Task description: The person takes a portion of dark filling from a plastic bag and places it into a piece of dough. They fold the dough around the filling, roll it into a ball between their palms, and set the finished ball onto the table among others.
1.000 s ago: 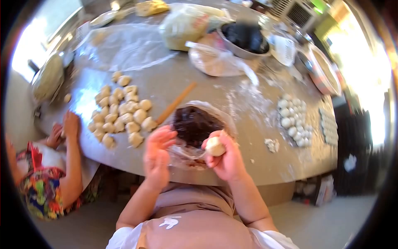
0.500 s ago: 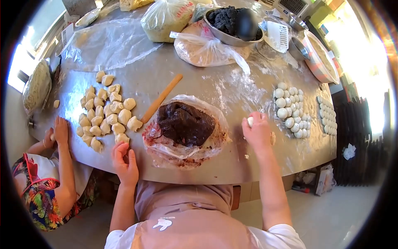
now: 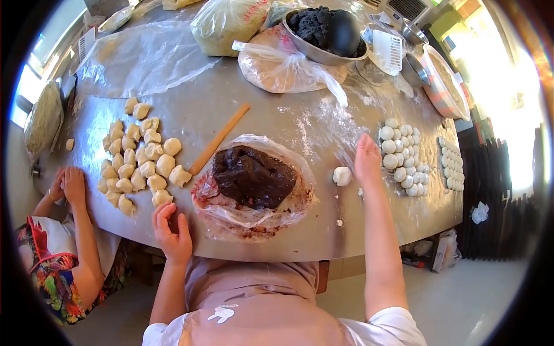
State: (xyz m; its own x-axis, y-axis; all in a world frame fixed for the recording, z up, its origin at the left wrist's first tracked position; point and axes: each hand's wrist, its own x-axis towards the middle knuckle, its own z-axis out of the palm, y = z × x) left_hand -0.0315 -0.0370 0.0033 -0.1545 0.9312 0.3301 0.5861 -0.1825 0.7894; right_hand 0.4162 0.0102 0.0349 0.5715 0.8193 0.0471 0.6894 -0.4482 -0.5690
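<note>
My left hand (image 3: 173, 235) rests at the table's front edge with its fingers curled apart and nothing in them, just below a pile of cream dough pieces (image 3: 148, 169). My right hand (image 3: 367, 158) is stretched out flat over the table and holds nothing. Left of it sits a white dough ball (image 3: 341, 176), apart from the hand. Between my hands, dark brown paste (image 3: 254, 176) lies on an open plastic bag (image 3: 236, 218). A wooden rolling pin (image 3: 220, 138) slants behind the paste, to its left.
Rows of white balls (image 3: 400, 155) and smaller balls (image 3: 452, 164) lie right. Behind stand a bowl of black paste (image 3: 311, 51), tied bags (image 3: 283, 63) and a floury basin (image 3: 444, 81). A co-worker's hands (image 3: 70, 183) rest at the left edge.
My right hand has let go of the white dough ball and moved up and right, its fingers now extended. My left hand stays by the dough pile. The view has shifted slightly.
</note>
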